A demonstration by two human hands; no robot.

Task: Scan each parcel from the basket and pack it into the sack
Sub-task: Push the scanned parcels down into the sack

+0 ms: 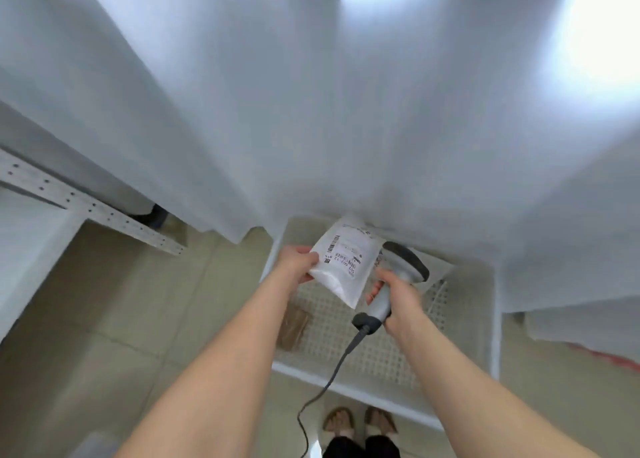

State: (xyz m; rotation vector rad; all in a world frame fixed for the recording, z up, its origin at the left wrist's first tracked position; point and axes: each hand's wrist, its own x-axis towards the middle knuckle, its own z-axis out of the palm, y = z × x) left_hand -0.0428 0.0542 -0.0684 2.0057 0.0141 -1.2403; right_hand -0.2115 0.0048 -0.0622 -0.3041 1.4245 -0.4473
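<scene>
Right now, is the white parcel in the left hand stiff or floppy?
Probably floppy: the white parcel looks a thin bag, creased. Likely light: the left hand holds it by one edge. Its smooth film may be slippery.

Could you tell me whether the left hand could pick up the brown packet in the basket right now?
Probably not yet: the left hand grips the white parcel. The brown packet lies uncovered in the basket below that forearm, so the way looks free once the hand is emptied.

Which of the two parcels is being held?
The white labelled parcel, gripped by the left hand; the brown parcel lies in the basket.
</scene>
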